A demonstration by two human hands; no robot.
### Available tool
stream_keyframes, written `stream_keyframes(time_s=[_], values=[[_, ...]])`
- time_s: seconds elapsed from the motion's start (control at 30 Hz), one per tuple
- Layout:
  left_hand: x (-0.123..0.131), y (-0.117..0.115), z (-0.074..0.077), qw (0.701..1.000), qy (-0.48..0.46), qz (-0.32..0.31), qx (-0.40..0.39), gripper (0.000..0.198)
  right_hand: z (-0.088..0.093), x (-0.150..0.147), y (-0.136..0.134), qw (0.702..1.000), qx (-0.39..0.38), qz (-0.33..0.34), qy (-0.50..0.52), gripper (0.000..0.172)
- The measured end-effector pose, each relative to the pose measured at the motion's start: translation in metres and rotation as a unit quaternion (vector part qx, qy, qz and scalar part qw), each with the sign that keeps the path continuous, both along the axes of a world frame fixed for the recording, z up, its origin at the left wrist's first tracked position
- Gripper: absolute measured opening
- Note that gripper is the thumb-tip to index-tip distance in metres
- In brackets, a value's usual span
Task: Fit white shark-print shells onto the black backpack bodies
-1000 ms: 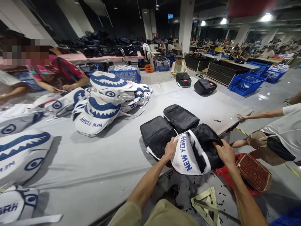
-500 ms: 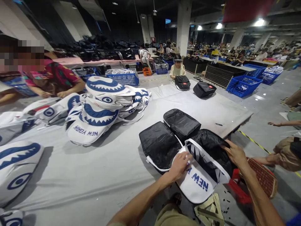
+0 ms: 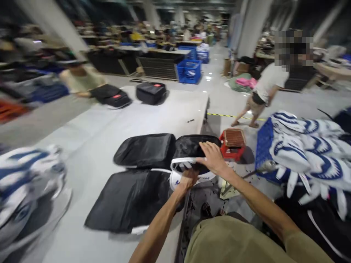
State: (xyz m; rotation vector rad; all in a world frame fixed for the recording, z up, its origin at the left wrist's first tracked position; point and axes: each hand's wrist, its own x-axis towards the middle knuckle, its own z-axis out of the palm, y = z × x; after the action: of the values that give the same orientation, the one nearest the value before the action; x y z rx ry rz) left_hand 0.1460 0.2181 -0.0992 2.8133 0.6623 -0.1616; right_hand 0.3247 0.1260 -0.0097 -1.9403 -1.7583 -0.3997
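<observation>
My R hand [image 3: 214, 159] is spread, thumb well apart from the fingers, lying over the right end of the bag [image 3: 189, 147], on its black lining & white rim [image 3: 188, 160]; can't tell how hard it presses. My L hand [image 3: 188, 179] is just left of it & nearer me, wrist bent, fingers going into the mouth of the bag; tips hidden, so can't tell if they pinch anything. So the bag sits right under both hands, approx. at the table [image 3: 170, 113] edge, its R part apparently past it. The white panel [image 3: 174, 178] w/ blue marks is beside & below my L hand, print too blurred to read.

Handling, my guess: light, fabric thru & through. Lining looks thin & shiny, prob. a bit slippery, apt to crease & slide under flat fingers. Rim looks thicker, prob. the stiffest bit, so best hold = rim, 1 hand each side of the mouth; lining alone would likely just bunch up. Not fragile, tho white cloth could mark.

Left of my L hand: near black bag [image 3: 131, 201], & beyond it far black bag [image 3: 145, 148], both flat. Right of my R hand, on the floor: red stool [image 3: 233, 142].
</observation>
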Motion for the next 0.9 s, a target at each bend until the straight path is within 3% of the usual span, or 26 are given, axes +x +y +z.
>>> stream_keyframes(time_s=[0.1,0.3,0.4,0.47,0.57,0.63,0.7,0.8,0.9], values=[[0.001,-0.032,-0.006,0.997,0.058,-0.057,0.010,0.032,-0.015,0.018,-0.034,1.000,0.009,-0.011,-0.020,0.077],[0.014,-0.107,-0.023,0.982,0.121,-0.141,-0.029,0.039,-0.037,0.067,-0.134,0.992,0.008,-0.126,0.007,0.027],[0.035,-0.143,-0.021,0.965,0.130,-0.215,-0.078,0.043,-0.045,0.074,-0.198,0.982,0.013,-0.188,-0.005,0.017],[0.050,-0.161,-0.016,0.945,0.065,-0.301,-0.111,0.045,-0.047,0.072,-0.240,0.970,0.041,-0.238,-0.008,0.021],[0.079,-0.176,-0.004,0.886,-0.176,-0.413,-0.117,0.045,-0.041,0.069,-0.292,0.944,0.091,-0.317,-0.011,0.024],[0.108,-0.177,0.005,0.843,-0.349,-0.401,-0.079,0.046,-0.035,0.074,-0.319,0.927,0.110,-0.359,-0.020,0.024],[0.150,-0.176,0.015,0.829,-0.441,-0.342,-0.041,0.053,-0.029,0.087,-0.339,0.914,0.117,-0.388,-0.030,0.024],[0.229,-0.178,0.024,0.856,-0.417,-0.303,-0.039,0.071,-0.026,0.121,-0.357,0.906,0.109,-0.409,-0.030,0.025],[0.297,-0.183,0.017,0.869,-0.379,-0.310,-0.070,0.074,-0.033,0.165,-0.363,0.901,0.098,-0.422,-0.009,0.028]])
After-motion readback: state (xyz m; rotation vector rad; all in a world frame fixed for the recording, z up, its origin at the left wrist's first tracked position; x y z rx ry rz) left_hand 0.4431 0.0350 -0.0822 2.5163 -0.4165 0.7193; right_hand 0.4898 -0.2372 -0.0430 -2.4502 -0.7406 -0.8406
